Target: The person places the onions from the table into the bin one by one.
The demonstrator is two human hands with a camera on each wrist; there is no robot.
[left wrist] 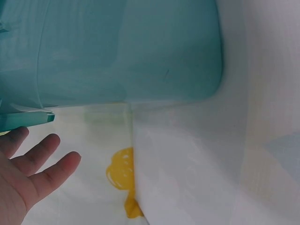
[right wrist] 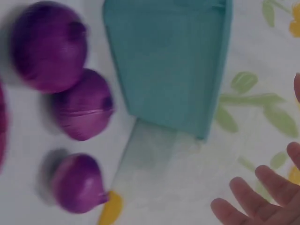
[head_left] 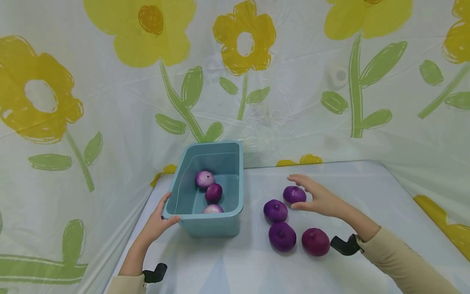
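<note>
My left hand (head_left: 156,223) is at the near left corner of a blue-green plastic bin (head_left: 220,225), thumb by the front rim and fingers along the left side. In the left wrist view its fingers (left wrist: 56,176) are spread and fairly straight beside the bin's rim. Three purple onions lie inside, including a pale one (head_left: 205,179) and a darker one (head_left: 213,193). My right hand (head_left: 323,199) hovers by the farthest loose purple onion (head_left: 293,194), thumb and fingers apart, with nothing gripped. In the right wrist view that onion (right wrist: 78,183) stands apart from the fingertips (right wrist: 224,209).
Other onions lie on the pale table (head_left: 352,183) right of the bin: a purple one (head_left: 276,211), a larger dark one (head_left: 282,237) and a reddish one (head_left: 315,241). A flower-printed curtain (head_left: 293,102) hangs behind the table.
</note>
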